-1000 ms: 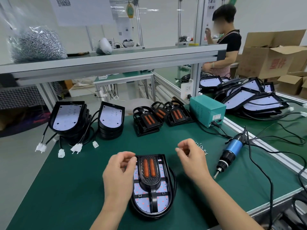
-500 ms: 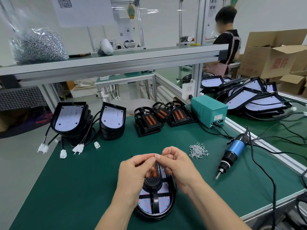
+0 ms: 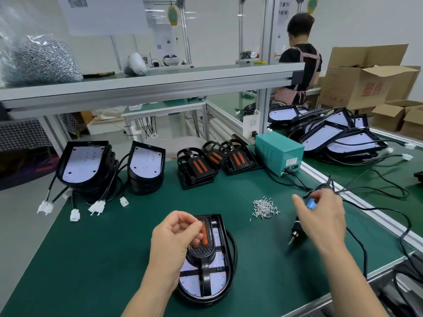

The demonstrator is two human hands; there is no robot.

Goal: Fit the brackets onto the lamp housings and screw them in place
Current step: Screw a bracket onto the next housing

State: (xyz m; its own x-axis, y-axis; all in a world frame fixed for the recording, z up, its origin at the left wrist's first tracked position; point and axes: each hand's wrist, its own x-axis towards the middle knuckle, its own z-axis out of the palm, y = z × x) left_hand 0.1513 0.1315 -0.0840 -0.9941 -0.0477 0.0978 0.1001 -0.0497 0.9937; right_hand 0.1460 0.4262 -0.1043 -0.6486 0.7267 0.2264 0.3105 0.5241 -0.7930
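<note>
left hand (image 3: pixel 176 242) hovers over the top of the bracket (image 3: pixel 203 250), fingertips bunched against the thumb; anything tiny pinched there is hidden. right hand (image 3: pixel 320 218) is well apart from it, out to the right over the electric screwdriver (image 3: pixel 309 204), fingers curling over its blue body. the hand is blurred, so i cannot tell whether the grip has closed.

half a second ago both hands met fingertip to fingertip above the bracket. now they have parted and the right has swung to the driver. this suggests the fitting is done and screwing is about to begin.

the bracket, with two orange strips, lies on the lamp housing (image 3: pixel 218 282) on the green bench (image 3: pixel 114 248), just in front of the person. loose screws (image 3: pixel 264 208) lie in a small pile between housing and driver.

further back stand stacked housings (image 3: pixel 84 165) with white plugs, and more brackets (image 3: pixel 196 168).

containers: a clear bag (image 3: pixel 41 60) on the shelf is packed with silvery screws. open cardboard boxes (image 3: pixel 366 83) stand far right, contents not visible.
</note>
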